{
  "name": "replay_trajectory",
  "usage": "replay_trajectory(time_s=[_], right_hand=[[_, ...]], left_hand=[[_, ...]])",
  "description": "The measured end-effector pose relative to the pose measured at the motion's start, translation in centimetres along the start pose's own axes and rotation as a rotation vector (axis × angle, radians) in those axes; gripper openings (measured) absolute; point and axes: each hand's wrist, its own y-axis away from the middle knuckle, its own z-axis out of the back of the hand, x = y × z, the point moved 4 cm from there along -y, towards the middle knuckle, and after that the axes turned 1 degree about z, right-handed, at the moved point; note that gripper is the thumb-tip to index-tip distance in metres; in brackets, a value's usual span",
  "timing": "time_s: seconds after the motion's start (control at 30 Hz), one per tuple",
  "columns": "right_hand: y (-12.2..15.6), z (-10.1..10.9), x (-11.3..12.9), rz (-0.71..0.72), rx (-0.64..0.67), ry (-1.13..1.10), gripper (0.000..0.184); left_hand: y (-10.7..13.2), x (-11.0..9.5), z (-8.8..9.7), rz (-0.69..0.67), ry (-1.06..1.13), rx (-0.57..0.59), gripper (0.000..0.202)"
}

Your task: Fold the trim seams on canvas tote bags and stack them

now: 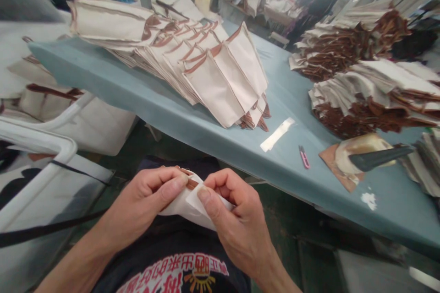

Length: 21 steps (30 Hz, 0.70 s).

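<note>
Both my hands pinch one small cream fabric piece (185,207) with a brown trim, held low in front of my dark shirt. My left hand (149,197) grips its left part, thumb pressed on top. My right hand (232,215) holds the right part between thumb and fingers. Most of the piece is hidden under my fingers. The blue-grey table (144,96) lies just beyond my hands.
A fanned stack of cream pouches with brown trim (192,55) covers the table's left. More heaps (364,91) sit at right. A white strip (277,134), a pink cutter (304,157), a dark cone on brown scrap (378,158) lie nearby. White bins (44,155) stand at left.
</note>
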Motion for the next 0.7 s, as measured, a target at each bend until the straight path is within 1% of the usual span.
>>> replay_trajectory(time_s=[0.07,0.23,0.43,0.7], right_hand=[[0.0,0.1,0.0,0.011,-0.016,0.026,0.024],[-0.2,-0.2,-0.7,0.037,-0.057,0.139,0.022],[-0.3,-0.5,-1.2,0.012,-0.043,0.130,0.024],[-0.4,-0.5,-1.5,0.006,-0.083,0.175,0.023]], left_hand=[[0.0,0.0,-0.2,-0.010,-0.035,0.005,0.043],[-0.2,-0.6,-0.4,-0.053,-0.120,-0.069,0.040],[-0.4,-1.1,-0.4,-0.094,-0.244,-0.119,0.044],[-0.5,-1.4,-0.9,-0.123,-0.249,-0.165,0.042]])
